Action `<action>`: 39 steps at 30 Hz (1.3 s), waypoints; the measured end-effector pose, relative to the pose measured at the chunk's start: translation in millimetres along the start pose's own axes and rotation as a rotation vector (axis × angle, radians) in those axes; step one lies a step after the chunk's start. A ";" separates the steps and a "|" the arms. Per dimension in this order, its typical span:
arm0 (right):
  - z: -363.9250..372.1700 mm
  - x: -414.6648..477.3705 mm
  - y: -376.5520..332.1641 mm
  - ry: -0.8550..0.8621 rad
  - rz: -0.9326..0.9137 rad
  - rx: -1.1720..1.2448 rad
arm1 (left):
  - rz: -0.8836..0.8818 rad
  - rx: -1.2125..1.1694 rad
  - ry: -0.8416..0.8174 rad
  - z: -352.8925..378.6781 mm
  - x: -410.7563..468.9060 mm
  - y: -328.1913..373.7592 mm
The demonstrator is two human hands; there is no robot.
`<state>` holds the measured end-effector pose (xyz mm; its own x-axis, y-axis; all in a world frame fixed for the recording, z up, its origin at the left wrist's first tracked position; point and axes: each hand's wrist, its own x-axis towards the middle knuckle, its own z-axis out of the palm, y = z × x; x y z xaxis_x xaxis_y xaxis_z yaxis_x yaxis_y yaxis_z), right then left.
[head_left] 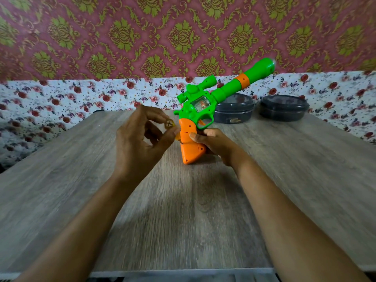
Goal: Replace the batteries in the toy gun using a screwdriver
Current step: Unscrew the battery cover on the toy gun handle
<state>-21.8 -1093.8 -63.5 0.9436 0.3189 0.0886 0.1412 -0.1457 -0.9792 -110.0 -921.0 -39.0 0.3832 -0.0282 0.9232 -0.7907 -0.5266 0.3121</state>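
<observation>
The right hand is wrapped round the front of the orange grip of the green and orange plastic toy gun, thumb across its side. It holds the gun upright with the butt on the grey wood-grain table and the barrel slanting up and away to that hand's right. Just to the left of it, the left hand pinches the small yellow clear-handled screwdriver between thumb and fingertips. The other fingers are loosely curled, and the tool's tip points down at the rear edge of the grip.

The grip looks closed, with its cover in place and small screw holes showing on the side. No batteries, loose screws or removed cover are in view. The job therefore seems to be at a screw-turning step, but motion blur hides the tip, so I cannot tell whether the screw is coming out or going back in. If it is coming out, opening the compartment, swapping the cells and closing it all remain.

Beyond the right hand, two dark grey round lidded plastic containers sit at the far edge of the table, under the barrel and well apart from both hands. Nothing lies between the hands and the grip.
</observation>
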 end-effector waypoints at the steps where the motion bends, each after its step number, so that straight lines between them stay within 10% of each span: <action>1: 0.0 0.0 0.0 0.003 0.001 -0.003 | -0.008 -0.016 0.007 0.3 0.2 0.3; 39: 0.8 -3.1 -2.8 0.004 0.010 -0.020 | 0.027 0.030 -0.024 1.3 0.8 -4.8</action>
<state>-25.4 -1093.7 -61.2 0.9463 0.3133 0.0802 0.1383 -0.1678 -0.9761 -105.2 -919.6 -40.0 0.3731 -0.0629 0.9257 -0.7864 -0.5509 0.2795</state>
